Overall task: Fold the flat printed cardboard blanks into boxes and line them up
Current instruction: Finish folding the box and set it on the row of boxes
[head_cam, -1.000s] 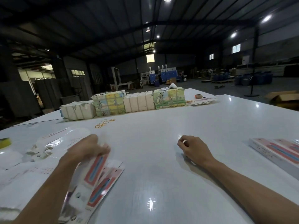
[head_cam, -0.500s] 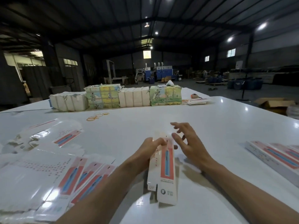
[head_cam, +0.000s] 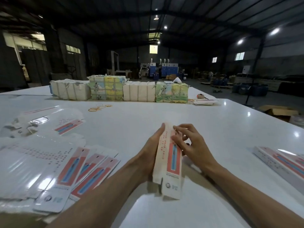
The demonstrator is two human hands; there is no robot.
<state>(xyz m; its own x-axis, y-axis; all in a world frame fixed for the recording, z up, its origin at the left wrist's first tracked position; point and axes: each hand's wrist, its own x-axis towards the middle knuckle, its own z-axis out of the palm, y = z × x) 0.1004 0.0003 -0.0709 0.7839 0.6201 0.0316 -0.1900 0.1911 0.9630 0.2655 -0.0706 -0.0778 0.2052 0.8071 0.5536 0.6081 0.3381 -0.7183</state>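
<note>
Across the glossy white table (head_cam: pixel 164 116), flat red-and-white printed cardboard blanks (head_cam: pixel 79 170) fan out at my eight o'clock. One long blank (head_cam: pixel 169 162) runs twelve-to-six between my hands. My left hand (head_cam: pixel 148 155) grips its nine o'clock edge, and my right hand (head_cam: pixel 192 145) pinches its upper panel.

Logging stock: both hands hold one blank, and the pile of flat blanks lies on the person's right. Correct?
No. The head view shows the pile of flat blanks on the person's left, not right. The left hand and right hand do hold one blank.
</note>
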